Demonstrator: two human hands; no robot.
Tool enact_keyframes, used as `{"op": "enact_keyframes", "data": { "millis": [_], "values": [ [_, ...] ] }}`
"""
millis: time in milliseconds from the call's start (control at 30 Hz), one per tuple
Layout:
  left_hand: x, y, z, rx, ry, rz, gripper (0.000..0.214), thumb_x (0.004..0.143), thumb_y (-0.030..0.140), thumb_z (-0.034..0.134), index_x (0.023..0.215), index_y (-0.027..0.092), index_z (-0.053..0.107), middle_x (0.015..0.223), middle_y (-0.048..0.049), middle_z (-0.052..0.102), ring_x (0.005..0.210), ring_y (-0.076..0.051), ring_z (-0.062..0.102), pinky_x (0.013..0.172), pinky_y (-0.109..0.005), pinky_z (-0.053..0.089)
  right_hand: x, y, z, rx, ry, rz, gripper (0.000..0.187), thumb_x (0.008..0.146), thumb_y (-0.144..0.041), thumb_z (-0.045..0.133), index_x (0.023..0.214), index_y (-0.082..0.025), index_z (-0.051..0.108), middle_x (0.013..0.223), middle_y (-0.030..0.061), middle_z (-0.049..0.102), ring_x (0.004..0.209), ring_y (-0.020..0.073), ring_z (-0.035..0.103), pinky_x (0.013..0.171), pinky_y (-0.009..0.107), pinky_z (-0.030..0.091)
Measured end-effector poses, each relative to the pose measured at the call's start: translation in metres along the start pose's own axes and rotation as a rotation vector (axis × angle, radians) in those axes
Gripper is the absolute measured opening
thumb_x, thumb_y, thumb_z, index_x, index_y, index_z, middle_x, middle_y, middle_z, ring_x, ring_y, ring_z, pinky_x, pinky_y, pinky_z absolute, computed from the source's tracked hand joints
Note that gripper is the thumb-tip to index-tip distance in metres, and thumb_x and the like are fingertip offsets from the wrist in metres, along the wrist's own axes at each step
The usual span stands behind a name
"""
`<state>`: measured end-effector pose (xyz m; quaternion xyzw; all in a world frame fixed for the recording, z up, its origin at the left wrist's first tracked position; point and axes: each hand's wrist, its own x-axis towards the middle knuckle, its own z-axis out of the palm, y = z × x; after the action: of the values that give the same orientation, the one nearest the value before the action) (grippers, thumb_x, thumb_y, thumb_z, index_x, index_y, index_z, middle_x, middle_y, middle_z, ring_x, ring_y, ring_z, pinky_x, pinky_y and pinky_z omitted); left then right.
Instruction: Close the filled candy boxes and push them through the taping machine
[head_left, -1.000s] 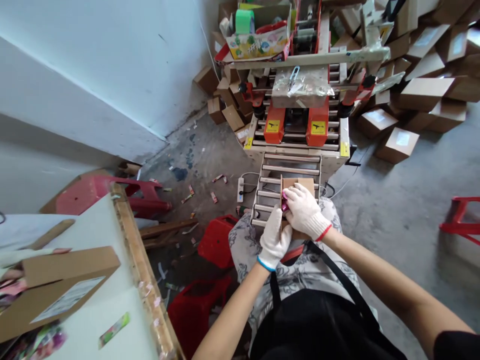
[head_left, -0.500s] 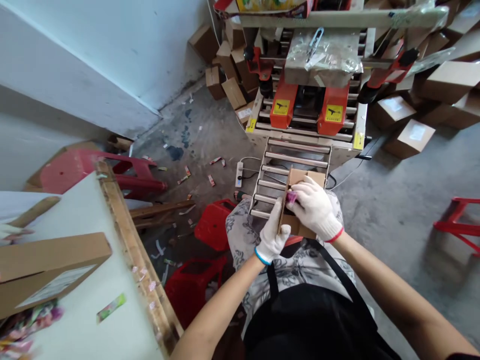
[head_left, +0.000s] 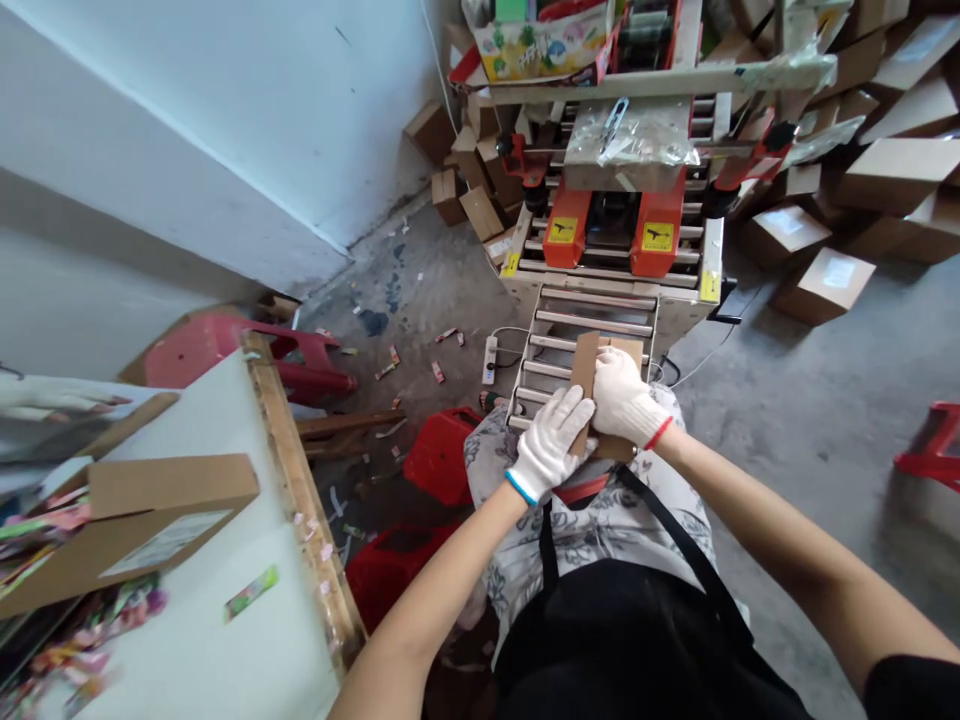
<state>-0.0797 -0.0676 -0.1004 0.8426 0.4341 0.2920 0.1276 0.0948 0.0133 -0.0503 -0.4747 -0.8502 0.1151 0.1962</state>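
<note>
A small brown cardboard box (head_left: pixel 592 365) rests on my lap at the near end of a roller conveyor (head_left: pixel 592 325). My left hand (head_left: pixel 551 440), in a white glove with a blue cuff, presses the box's left flap down. My right hand (head_left: pixel 622 398), in a white glove with a red cuff, lies curled on top of the box. Both hands cover most of the lid. The pink packets inside are hidden.
A box-taping machine (head_left: pixel 607 215) with orange guards stands behind the rollers. Sealed cardboard boxes (head_left: pixel 825 280) are piled on the floor at right. At left, a white table (head_left: pixel 217 640) holds an open flat carton (head_left: pixel 135 525) and colourful packets. Red stools (head_left: pixel 431 465) sit below.
The upright left flap has been folded down over the box, hiding the pink packets. My left hand moved onto the flap; my right hand stays on top.
</note>
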Motion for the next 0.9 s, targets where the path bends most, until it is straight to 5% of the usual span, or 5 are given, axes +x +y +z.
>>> {"op": "enact_keyframes", "data": {
  "millis": [167, 267, 367, 633, 900],
  "values": [
    [-0.002, 0.005, -0.005, -0.009, -0.051, -0.02, 0.071, 0.094, 0.044, 0.061, 0.158, 0.026, 0.035, 0.161, -0.0129, 0.04, 0.151, -0.03, 0.036, 0.12, -0.048, 0.04, -0.032, 0.008, -0.021, 0.246, 0.102, -0.018, 0.005, 0.078, -0.026, 0.063, 0.079, -0.021, 0.06, 0.11, 0.0121, 0.065, 0.115, 0.032, 0.057, 0.104, 0.05, 0.049],
    [-0.001, 0.009, -0.009, 0.034, -0.143, -0.051, 0.08, 0.088, 0.056, 0.065, 0.157, 0.025, 0.038, 0.162, -0.0125, 0.039, 0.15, -0.036, 0.036, 0.117, -0.051, 0.041, -0.052, 0.013, -0.019, 0.428, 0.35, 0.098, 0.018, 0.088, -0.032, 0.063, 0.102, -0.022, 0.06, 0.132, 0.0116, 0.057, 0.127, 0.0293, 0.054, 0.109, 0.05, 0.048],
    [0.004, 0.014, -0.012, 0.115, -0.257, -0.086, 0.096, 0.077, 0.069, 0.072, 0.157, 0.027, 0.039, 0.163, -0.0112, 0.038, 0.145, -0.043, 0.039, 0.112, -0.056, 0.042, -0.069, 0.013, -0.012, 0.416, 0.466, 0.187, 0.04, 0.094, -0.037, 0.06, 0.13, -0.022, 0.053, 0.141, 0.0135, 0.053, 0.136, 0.0298, 0.048, 0.116, 0.053, 0.041],
    [0.006, 0.022, 0.003, 0.2, -0.25, -0.123, 0.088, 0.083, 0.065, 0.064, 0.158, 0.029, 0.038, 0.166, -0.0007, 0.033, 0.139, -0.045, 0.037, 0.101, -0.05, 0.048, -0.094, -0.013, 0.004, 0.1, 0.169, 0.032, 0.099, 0.091, -0.06, 0.062, 0.162, -0.014, 0.011, 0.164, 0.0252, 0.023, 0.152, 0.0449, 0.019, 0.12, 0.072, 0.021],
    [0.016, 0.042, 0.009, 0.162, -0.232, -0.27, 0.073, 0.087, 0.026, 0.062, 0.155, 0.039, 0.04, 0.168, 0.0063, 0.027, 0.124, -0.04, 0.048, 0.085, -0.051, 0.057, -0.096, -0.001, 0.009, 0.017, 0.088, -0.017, 0.112, 0.086, -0.07, 0.061, 0.162, -0.01, 0.005, 0.164, 0.0273, 0.021, 0.152, 0.048, 0.015, 0.118, 0.075, 0.016]
  ]
}}
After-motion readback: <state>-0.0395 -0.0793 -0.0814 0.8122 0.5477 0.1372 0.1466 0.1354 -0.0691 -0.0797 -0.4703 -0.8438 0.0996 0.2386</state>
